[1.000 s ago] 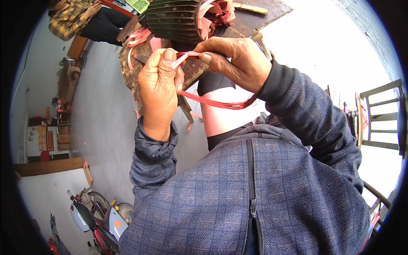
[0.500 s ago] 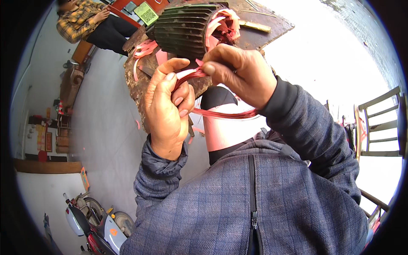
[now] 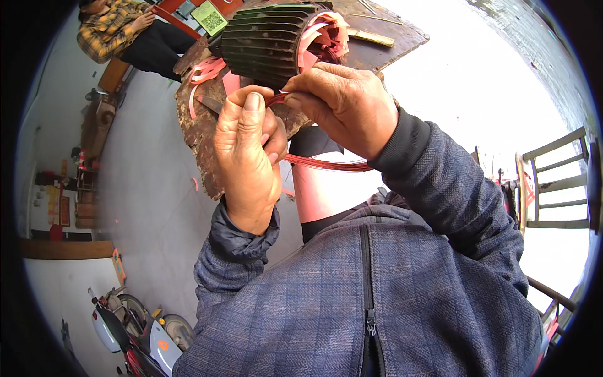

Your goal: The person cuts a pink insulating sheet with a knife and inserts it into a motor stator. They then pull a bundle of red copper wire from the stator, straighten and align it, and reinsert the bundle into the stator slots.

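Between my two hands runs a coil of thin red copper wire (image 3: 326, 164), its lower side hanging in a curve over my leg. My left hand (image 3: 248, 147) is closed on the upper part of the coil, thumb raised and pressed to the forefinger. Thumb and forefinger of my right hand (image 3: 348, 103) pinch the same wire bundle a little to the right. Just beyond lies a dark finned motor housing (image 3: 267, 44) on its side, with pink insulating paper (image 3: 333, 31) sticking out of its right end. My fingers hide part of the bundle.
The motor rests on a worn wooden bench (image 3: 201, 144). Pink paper strips (image 3: 207, 69) and a blade-like tool (image 3: 210, 103) lie left of it, a wooden stick (image 3: 372, 38) to its right. Another person (image 3: 119, 31) stands far left. A motorcycle (image 3: 144, 333) and a chair (image 3: 559, 182) flank me.
My left thumb has come up and over the bundle, covering the pink strip that showed there. My right hand has shifted slightly left, still pinching the wire.
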### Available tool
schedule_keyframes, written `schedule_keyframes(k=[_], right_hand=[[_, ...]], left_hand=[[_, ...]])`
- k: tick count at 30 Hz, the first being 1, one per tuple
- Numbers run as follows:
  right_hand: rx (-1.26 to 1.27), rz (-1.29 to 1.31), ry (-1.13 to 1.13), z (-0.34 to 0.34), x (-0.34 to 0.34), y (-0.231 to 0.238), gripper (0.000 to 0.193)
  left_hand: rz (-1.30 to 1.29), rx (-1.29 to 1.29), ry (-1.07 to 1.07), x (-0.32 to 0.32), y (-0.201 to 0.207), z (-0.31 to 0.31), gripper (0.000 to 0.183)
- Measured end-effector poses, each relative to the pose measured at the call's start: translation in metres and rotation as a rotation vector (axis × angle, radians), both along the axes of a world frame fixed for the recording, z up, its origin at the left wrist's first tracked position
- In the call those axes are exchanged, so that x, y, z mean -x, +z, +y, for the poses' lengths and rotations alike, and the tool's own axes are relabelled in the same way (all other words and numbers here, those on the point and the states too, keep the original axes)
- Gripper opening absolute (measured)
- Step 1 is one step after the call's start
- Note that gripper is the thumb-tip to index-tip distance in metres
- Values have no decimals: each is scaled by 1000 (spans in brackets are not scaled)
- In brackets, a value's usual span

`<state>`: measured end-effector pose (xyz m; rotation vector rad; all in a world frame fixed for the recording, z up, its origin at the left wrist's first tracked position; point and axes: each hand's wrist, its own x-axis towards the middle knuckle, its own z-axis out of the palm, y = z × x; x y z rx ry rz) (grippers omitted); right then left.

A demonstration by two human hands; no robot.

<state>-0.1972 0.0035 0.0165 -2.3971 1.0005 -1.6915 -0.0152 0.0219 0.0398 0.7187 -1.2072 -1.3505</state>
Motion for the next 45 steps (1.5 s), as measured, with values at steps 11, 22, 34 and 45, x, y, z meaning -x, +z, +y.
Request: schedule_keyframes(k=[11,22,34,45], right_hand=[[-3,-97,63,5,-1,-11,21],[-139,-108,134,8,-13,-3,13],[-558,-522,220,-1,13,-4,25],[-374,-288,158,-3,21,15,28]], left_hand=[[49,-101,-103,-6,-22,-9,16],[-264,19,-49,13,-18,-16,67],[-313,78,-245,9,-10,-10,39],[17,-80,-217,19,-24,-12,45]])
